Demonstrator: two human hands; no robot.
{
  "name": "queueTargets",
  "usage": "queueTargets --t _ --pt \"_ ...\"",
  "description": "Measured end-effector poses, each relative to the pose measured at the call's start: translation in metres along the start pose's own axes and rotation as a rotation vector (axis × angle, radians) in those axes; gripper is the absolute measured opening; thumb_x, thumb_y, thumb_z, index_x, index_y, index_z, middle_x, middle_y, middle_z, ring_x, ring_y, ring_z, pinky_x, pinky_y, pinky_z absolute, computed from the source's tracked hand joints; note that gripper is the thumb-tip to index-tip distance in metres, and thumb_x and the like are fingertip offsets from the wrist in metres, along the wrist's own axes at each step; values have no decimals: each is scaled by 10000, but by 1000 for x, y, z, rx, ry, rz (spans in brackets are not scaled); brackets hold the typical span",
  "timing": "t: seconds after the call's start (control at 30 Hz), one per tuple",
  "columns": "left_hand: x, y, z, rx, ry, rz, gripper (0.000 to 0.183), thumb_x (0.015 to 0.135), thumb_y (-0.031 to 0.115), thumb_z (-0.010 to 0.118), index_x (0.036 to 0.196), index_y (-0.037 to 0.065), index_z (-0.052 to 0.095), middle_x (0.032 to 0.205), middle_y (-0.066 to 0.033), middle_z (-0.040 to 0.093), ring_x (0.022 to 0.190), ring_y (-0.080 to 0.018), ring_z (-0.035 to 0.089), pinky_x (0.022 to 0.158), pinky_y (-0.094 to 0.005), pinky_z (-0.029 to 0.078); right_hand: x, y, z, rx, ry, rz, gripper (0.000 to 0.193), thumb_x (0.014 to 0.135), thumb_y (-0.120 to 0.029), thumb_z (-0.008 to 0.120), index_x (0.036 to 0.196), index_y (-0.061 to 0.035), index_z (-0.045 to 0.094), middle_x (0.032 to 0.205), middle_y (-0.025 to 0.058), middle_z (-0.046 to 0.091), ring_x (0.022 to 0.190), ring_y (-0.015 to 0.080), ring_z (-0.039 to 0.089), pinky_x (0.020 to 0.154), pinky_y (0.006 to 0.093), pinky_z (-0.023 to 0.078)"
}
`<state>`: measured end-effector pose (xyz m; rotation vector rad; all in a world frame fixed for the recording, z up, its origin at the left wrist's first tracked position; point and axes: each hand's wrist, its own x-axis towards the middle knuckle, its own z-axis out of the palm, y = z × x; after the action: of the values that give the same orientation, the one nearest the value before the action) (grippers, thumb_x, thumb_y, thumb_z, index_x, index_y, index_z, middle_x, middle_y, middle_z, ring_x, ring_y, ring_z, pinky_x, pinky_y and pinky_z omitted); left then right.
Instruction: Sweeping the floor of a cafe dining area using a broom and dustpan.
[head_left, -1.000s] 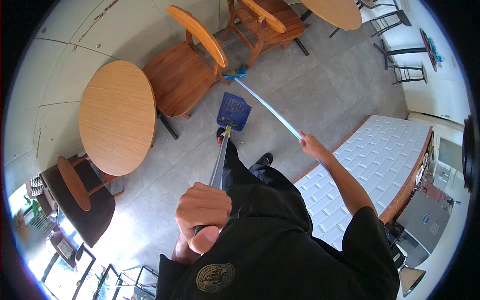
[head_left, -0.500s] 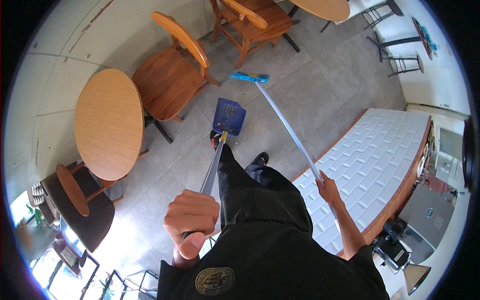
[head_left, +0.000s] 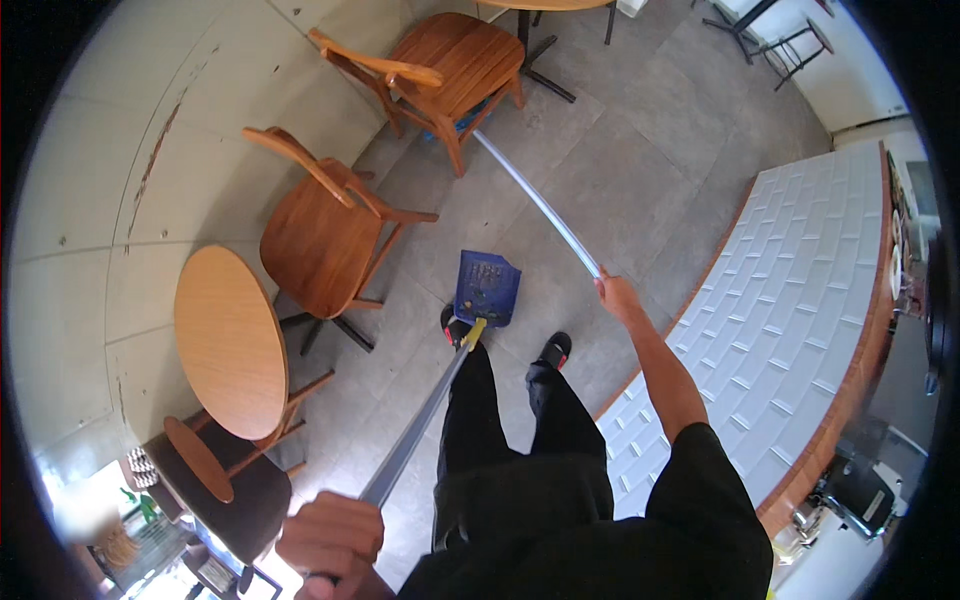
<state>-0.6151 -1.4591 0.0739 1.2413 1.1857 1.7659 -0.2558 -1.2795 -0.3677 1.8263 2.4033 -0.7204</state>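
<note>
Broom (head_left: 540,208) and floor (head_left: 640,170): from my end I see grey tiles running beneath everything; the broom's pale pole slants forward and left over them to a blue head, mostly hidden under the far chair (head_left: 465,55).
Wall (head_left: 190,130): cream panels down my left side, marked by a long scuffed streak.
Counter (head_left: 770,300): white tiled front with a wooden edge, along my right.
Table (head_left: 230,340): round, light wood top, near the wall; part of a second table (head_left: 565,3) shows at the top edge of my view.
Chairs: brown wood; the near chair (head_left: 315,240) stands just beyond the round table, the far one farther on, with blue from the broom showing among its legs.
Dustpan (head_left: 487,288): blue, on the floor ahead of me, its long grey handle rising toward my left side.
Shoes: black with red; the left shoe (head_left: 453,328) is just beside the dustpan, though I cannot tell whether they touch; the right shoe (head_left: 557,350) is apart from it.
Hands: my left hand (head_left: 332,540) makes a fist round the dustpan's handle; my right hand (head_left: 617,297) wraps the broom's pole, arm stretched forward.
Scraps (head_left: 485,272): small bits lying in the dustpan, too tiny for me to identify.
</note>
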Motion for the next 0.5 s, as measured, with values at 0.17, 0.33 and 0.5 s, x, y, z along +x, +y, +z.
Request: queueTargets --t 0.17,0.33,0.5 --pt "7 2 10 -161 -366 -26 339 811 167 443 488 93 371 477 -38 438 386 -132 410 409 -265 340 43 17 65 24 2 -30 392 904 -220 491 1259 -52 485 692 203 619 611 385 607 564 493 487" --pt "-12 -4 8 -76 -231 55 358 841 205 450 496 119 418 474 -53 464 377 -148 453 367 -255 343 105 12 88 -32 -92 -30 416 936 -262 413 1299 -60 426 757 197 634 686 384 620 621 511 496" --pt "-16 0 -5 -88 -246 30 350 826 246 513 495 135 495 431 -26 470 318 -136 438 328 -256 361 121 -16 72 -10 -148 19 449 934 -251 411 1350 -89 372 788 216 633 718 384 627 631 511 493"
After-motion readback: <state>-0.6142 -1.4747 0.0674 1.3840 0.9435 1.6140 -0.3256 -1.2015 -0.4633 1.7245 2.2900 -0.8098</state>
